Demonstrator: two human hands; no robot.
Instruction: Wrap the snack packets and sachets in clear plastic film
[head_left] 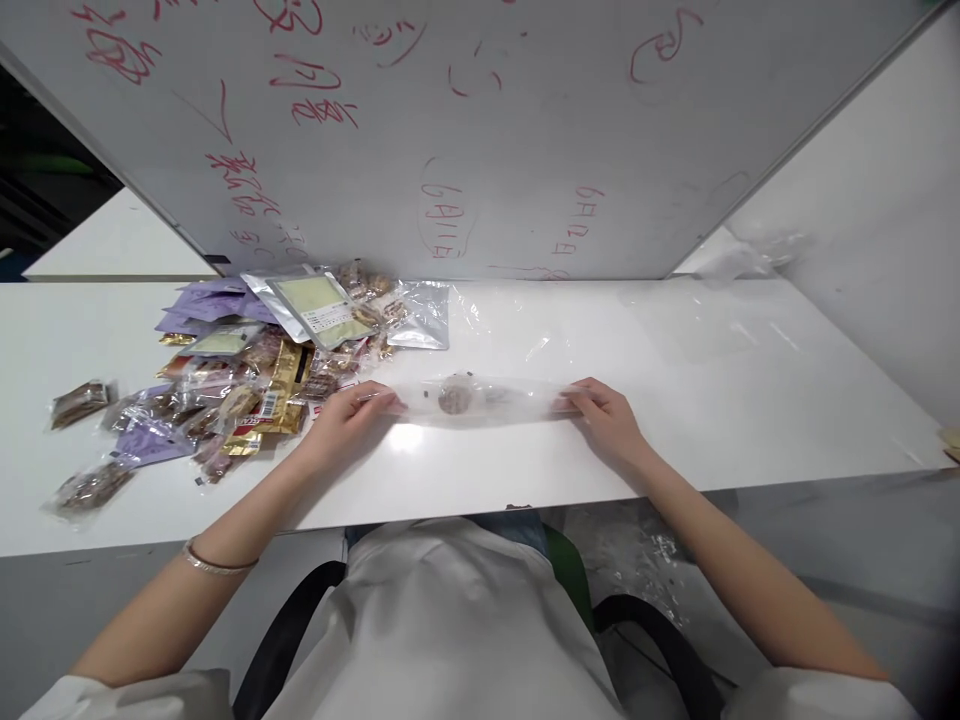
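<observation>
A clear plastic bag (502, 397) is stretched flat between my two hands, just above or on the white table. A round brown label or print (453, 395) shows on it, left of the middle. My left hand (358, 412) pinches the bag's left end, and my right hand (600, 408) pinches the right end. Close to my left hand lies a heap of wrapped snack packets (247, 380), including a gold packet (283, 385), purple packets (206, 305) and a silver pouch with a pale green panel (319, 305).
A whiteboard (510, 140) with red writing stands upright along the back of the white table (720, 400). Thin clear plastic (675, 320) lies at the back right. Two loose packets (90, 488) sit at the far left. Black chair arms (292, 630) flank my body.
</observation>
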